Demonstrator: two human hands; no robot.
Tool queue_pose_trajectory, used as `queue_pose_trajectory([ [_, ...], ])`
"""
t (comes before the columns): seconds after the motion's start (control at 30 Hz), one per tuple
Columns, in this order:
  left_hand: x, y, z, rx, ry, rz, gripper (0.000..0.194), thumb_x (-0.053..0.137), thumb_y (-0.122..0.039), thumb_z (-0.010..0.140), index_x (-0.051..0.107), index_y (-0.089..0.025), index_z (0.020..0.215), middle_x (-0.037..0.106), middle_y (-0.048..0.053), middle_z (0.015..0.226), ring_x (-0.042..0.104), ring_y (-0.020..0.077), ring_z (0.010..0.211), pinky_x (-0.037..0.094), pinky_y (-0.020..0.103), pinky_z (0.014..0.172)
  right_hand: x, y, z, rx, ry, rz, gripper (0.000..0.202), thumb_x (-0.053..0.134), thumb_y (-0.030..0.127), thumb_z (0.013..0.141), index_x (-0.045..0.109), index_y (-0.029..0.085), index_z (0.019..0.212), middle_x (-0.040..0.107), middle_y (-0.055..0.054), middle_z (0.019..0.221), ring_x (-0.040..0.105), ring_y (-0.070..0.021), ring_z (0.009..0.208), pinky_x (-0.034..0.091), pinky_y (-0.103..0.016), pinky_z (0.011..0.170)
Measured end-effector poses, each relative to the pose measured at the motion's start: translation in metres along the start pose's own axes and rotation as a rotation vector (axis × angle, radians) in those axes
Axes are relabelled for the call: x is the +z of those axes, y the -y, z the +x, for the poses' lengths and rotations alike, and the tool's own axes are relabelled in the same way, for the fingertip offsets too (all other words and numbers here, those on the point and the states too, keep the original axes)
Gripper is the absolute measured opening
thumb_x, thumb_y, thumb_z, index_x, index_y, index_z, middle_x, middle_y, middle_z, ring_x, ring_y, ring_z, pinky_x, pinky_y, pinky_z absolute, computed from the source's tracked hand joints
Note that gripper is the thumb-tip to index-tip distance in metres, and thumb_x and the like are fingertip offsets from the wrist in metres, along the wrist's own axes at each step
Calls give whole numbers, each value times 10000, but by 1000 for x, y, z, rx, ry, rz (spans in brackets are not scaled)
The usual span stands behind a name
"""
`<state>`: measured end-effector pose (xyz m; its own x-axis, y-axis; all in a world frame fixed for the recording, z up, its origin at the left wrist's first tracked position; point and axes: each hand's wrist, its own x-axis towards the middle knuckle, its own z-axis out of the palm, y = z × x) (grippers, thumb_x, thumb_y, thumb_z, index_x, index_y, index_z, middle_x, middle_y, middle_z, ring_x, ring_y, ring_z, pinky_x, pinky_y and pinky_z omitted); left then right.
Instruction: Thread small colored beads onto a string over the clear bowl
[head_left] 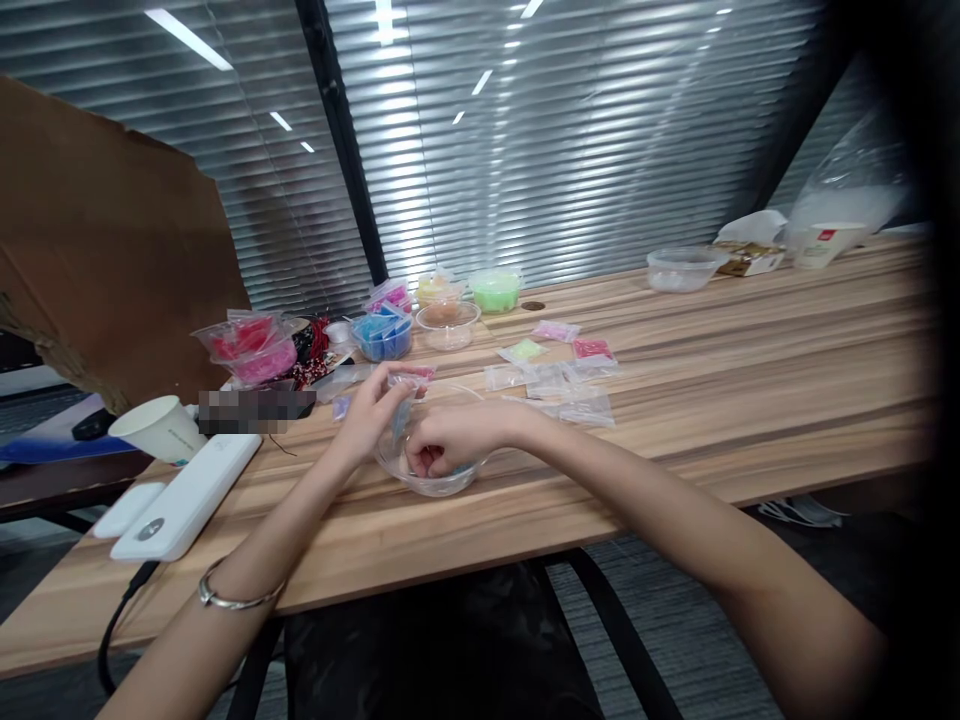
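Observation:
A clear round plastic bowl (439,487) stands near the front edge of the wooden table. My left hand (373,408) is at its left rim, closed on a small clear plastic bag (406,388). Down inside the bowl is my right hand (442,440), its fingers curled together; what they hold, if anything, is hidden. Some small bluish stuff shows at the bottom of the bowl beside the fingers. Just behind the bowl lie flat clear bags (574,400), a pale green bag (523,350), a red bag (594,349) and a pink bag (556,330).
Tubs of blue bags (384,335), green material (496,290) and pink bags (259,355) stand at the back. At the left are a paper cup (160,428) and a white power bank (191,500). Another clear tub (682,271) and a tissue pack (750,256) sit back right.

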<state>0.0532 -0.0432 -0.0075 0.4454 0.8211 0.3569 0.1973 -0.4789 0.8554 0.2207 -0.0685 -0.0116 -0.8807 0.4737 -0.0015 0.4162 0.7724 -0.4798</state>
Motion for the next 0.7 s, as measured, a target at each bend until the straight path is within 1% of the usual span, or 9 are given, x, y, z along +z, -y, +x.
queue_pose_trajectory([
  [0.13,0,-2,0,-23,12,-16,309,552,-415,858,575,-192,1071,685,49,1002,644,203,933,483,334,864,1,-1,-1,22,-38,-38,183,542,79,726,647,167,848,627,11,793,472,-102,655,317,-238,602],
  [0.23,1,-5,-1,-25,9,-10,292,545,-398,861,572,-192,1066,681,44,1005,637,202,947,479,338,884,0,1,-2,36,-75,-76,170,551,75,718,651,162,825,626,9,780,459,-101,635,307,-243,584],
  [0.33,1,-4,0,0,13,2,273,527,-384,868,570,-196,1062,672,44,1032,630,202,968,473,336,898,-3,6,-3,51,-121,-70,163,539,67,750,660,155,814,627,6,743,478,-106,622,320,-246,568],
  [0.4,-1,-2,1,18,16,36,270,512,-383,871,574,-198,1057,657,45,1067,609,205,1012,457,331,925,-6,9,-4,9,-209,-2,173,521,59,794,660,153,835,643,-1,768,525,-113,662,371,-245,602],
  [0.53,-6,2,2,42,-24,107,264,469,-372,879,592,-192,1027,623,46,1099,557,205,1078,412,318,973,-11,11,-5,-147,-461,259,161,528,70,849,649,158,908,659,-18,893,594,-123,806,464,-262,736],
  [0.6,-9,5,3,55,-37,107,255,449,-360,884,593,-194,1014,612,45,1098,547,202,1080,398,315,980,-11,10,-4,-170,-566,386,132,551,102,854,651,161,917,656,-24,918,605,-126,830,485,-272,753],
  [0.7,-13,10,4,53,-42,111,260,443,-373,892,597,-197,1005,608,46,1081,539,207,1072,392,321,968,-11,6,-2,-139,-713,550,100,590,169,853,652,163,932,653,-34,930,614,-138,849,509,-299,774],
])
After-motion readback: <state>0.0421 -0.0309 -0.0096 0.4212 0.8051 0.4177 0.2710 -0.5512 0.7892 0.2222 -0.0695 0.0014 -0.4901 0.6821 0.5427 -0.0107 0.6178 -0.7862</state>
